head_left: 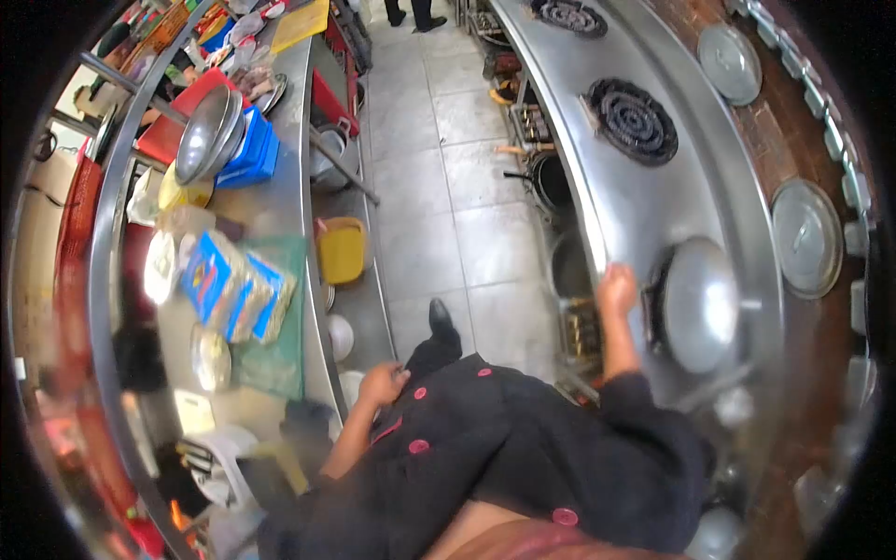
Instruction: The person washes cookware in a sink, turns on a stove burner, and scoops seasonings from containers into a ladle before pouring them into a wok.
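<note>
Standing in the tiled aisle [490,247], I have my right hand [617,291] curled at the steel stove edge [592,229], best kept clear of the near-right metal pan [700,303]. My left hand [381,384] is half-curled; I cannot tell whether either grips anything.

The only view looks steeply down from the wearer's head, near their jacket [485,429] and hands, along the floor [495,243] between the left desk [271,205] and the stove counter [691,205]. Dark, rounded borders frame it.
</note>
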A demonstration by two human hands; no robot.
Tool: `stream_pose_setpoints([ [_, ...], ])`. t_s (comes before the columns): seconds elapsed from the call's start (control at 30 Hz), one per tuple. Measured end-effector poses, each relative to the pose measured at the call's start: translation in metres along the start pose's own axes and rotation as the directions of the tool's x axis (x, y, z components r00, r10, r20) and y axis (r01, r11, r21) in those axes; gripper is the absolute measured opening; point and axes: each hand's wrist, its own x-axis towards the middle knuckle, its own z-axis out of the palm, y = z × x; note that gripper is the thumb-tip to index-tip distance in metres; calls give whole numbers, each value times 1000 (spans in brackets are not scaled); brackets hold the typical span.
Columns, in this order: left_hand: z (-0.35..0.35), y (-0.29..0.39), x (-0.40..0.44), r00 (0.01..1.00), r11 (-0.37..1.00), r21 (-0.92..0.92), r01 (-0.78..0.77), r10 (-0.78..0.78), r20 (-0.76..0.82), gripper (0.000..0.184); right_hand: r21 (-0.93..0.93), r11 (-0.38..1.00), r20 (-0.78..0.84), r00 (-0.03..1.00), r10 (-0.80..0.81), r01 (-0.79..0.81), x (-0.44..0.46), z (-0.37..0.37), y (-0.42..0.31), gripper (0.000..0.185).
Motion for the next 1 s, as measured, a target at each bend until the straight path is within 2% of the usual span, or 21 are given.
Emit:
stream_pose_setpoints([
  [0.03, -26, 8, 36, 1000, 1000, 23, -13, 13, 5, 48, -17, 1000, -18, 1000, -7, 7, 17, -20, -21, 21],
  [0.07, -52, 17, 70, 1000, 999, 51, -20, 20, 17, 48, 87, 996, -135, 990, 43, -32, 32, -43, -45, 22],
  [0.1, -78, 24, 101, 994, 993, 45, -112, 113, -13, 48, 200, 978, -245, 963, 110, -61, 45, -63, -71, 23],
  [0.13, -106, 34, 136, 978, 978, 47, -204, 206, -44, 47, 192, 979, -257, 960, 116, -67, 66, -74, -96, 23],
  [0.17, -133, 44, 172, 961, 959, 107, -263, 270, -62, 46, 433, 890, -212, 943, 256, -144, 90, -82, -120, 25],
  [0.2, -160, 55, 205, 941, 934, 171, -315, 331, -70, 45, 644, 734, -132, 914, 383, -215, 112, -86, -142, 27],
  [0.23, -191, 73, 231, 921, 914, 187, -359, 380, -91, 44, 741, 626, -48, 910, 412, -244, 135, -85, -163, 28],
  [0.33, -279, 136, 296, 874, 876, 209, -434, 466, -138, 42, 907, 310, 128, 888, 442, -285, 212, -42, -223, 24],
  [0.37, -301, 153, 315, 855, 869, 193, -455, 487, -177, 42, 921, 281, 147, 908, 393, -271, 240, -12, -232, 21],
  [0.4, -320, 166, 332, 854, 865, 205, -458, 492, -168, 42, 938, 166, 216, 886, 411, -305, 268, 6, -256, 20],
  [0.47, -349, 183, 371, 847, 875, 142, -464, 484, -219, 42, 927, 212, 220, 906, 363, -310, 325, 70, -277, 21],
  [0.57, -369, 168, 437, 913, 919, 172, -355, 380, -146, 42, 920, 209, 229, 887, 401, -332, 414, 163, -316, 26],
  [0.63, -378, 137, 470, 953, 950, 143, -279, 292, -80, 41, 875, 361, 160, 897, 412, -322, 471, 239, -326, 32],
  [0.67, -374, 108, 487, 979, 977, 111, -185, 192, -61, 41, 854, 311, 247, 851, 464, -417, 496, 253, -339, 36],
  [0.7, -374, 84, 493, 995, 993, 75, -86, 89, -38, 41, 827, 353, 252, 850, 462, -437, 517, 299, -335, 36],
  [0.77, -399, 78, 493, 988, 943, 320, -93, 48, 146, 40, 780, 521, 93, 887, 452, -347, 552, 333, -345, 37],
  [0.83, -422, 88, 493, 972, 976, 187, 113, -148, 183, 41, 745, 541, 113, 873, 475, -391, 581, 359, -354, 36],
  [0.87, -424, 78, 501, 969, 976, 183, 120, -156, 194, 41, 716, 556, 122, 860, 495, -421, 592, 370, -358, 35],
  [0.9, -424, 57, 518, 971, 991, 23, 134, -136, 197, 42, 710, 559, 129, 858, 496, -430, 603, 378, -362, 35],
  [0.97, -447, 61, 545, 973, 982, -127, 139, -111, 201, 43, 639, 588, 191, 842, 504, -497, 621, 390, -368, 38],
  [1.0, -463, 80, 557, 977, 997, -50, 65, -53, 208, 43, 625, 582, 211, 831, 515, -520, 628, 401, -370, 37],
])
